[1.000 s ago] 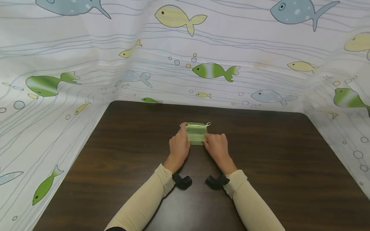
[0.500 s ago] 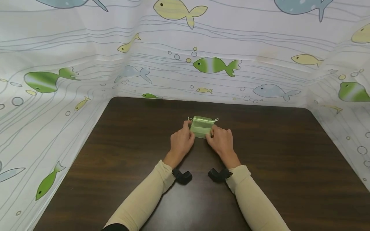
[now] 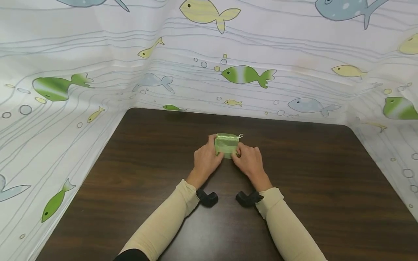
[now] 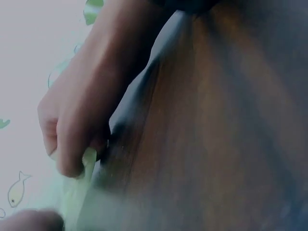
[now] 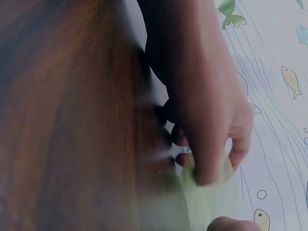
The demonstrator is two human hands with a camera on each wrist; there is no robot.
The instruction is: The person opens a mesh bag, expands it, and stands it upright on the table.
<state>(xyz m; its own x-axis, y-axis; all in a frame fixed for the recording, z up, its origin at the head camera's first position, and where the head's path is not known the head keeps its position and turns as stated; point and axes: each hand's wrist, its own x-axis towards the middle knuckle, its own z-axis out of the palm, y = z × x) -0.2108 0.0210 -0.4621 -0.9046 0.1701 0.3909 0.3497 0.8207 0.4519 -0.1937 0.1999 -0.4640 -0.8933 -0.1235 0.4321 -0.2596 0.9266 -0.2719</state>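
A small sheer light green drawstring pouch (image 3: pixel 226 145) is held above the brown table between both hands, its gathered top facing away. A pale cord loop (image 3: pixel 241 136) sticks out at its upper right corner. The left hand (image 3: pixel 205 159) pinches the pouch's left side, with the index finger stretched up along that edge. At the lower right side, the right hand (image 3: pixel 249 159) grips with thumb and curled fingers. Both wrist views show the green fabric, blurred, in the left one (image 4: pixel 77 202) and the right one (image 5: pixel 211 204). Whether anything lies inside cannot be seen.
A dark brown wood-grain table (image 3: pixel 156 145) spreads under the arms. White cloth printed with fish (image 3: pixel 294 54) hangs behind and at both sides. A black device (image 3: pixel 208 198) sits on the left wrist, another black device (image 3: pixel 248 199) on the right.
Both hands and the pouch shifted slightly right and away, then the pouch straightened from a tilt. The left index finger now covers the left cord end. Both hands keep hold; the head view shifted a little.
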